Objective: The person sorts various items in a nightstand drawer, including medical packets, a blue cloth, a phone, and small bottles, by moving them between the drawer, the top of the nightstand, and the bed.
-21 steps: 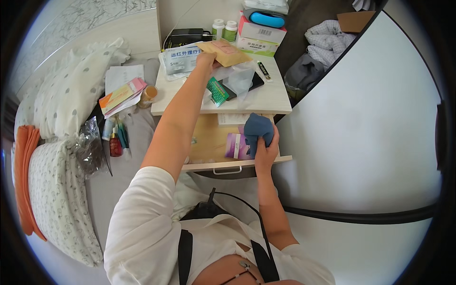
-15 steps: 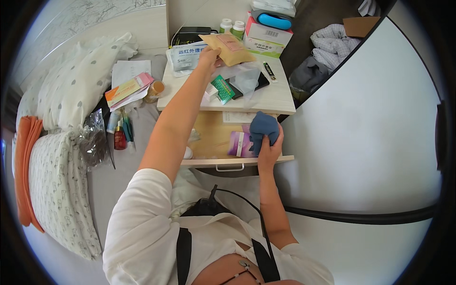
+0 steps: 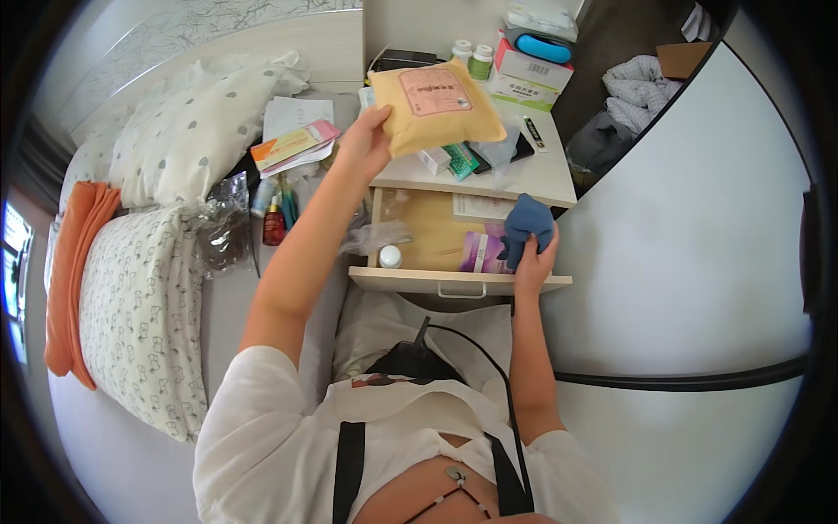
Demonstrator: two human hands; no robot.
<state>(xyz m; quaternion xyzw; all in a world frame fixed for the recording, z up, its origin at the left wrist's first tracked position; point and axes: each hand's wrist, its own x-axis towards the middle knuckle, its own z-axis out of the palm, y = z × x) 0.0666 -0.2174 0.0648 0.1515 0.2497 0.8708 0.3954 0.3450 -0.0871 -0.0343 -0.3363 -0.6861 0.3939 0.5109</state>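
My left hand (image 3: 367,144) grips the near left corner of a yellow, pillow-like packet (image 3: 436,105) with a pink printed label, lifted above the nightstand top (image 3: 546,166). Over the right end of the open drawer (image 3: 428,240), my right hand (image 3: 535,258) is closed round a crumpled blue cloth (image 3: 528,224). A purple packet (image 3: 482,252) lies in the drawer beside the cloth. At the drawer's left front corner sits a white round-capped container (image 3: 390,257), next to clear plastic wrapping (image 3: 377,236). A flat pale printed sheet (image 3: 482,206) lies at the drawer's back.
Green-printed blister pack (image 3: 460,162), a dark phone-like slab (image 3: 524,147) and two bottles (image 3: 480,63) are on the nightstand, with stacked boxes (image 3: 528,70) behind. On the bed at left are pillows (image 3: 196,131), papers (image 3: 295,147) and a red bottle (image 3: 274,223). A white panel (image 3: 672,244) stands close at right.
The yellow packet has come up off the nightstand toward me in my left hand. My right hand still holds the blue cloth over the drawer. The whole view has shifted.
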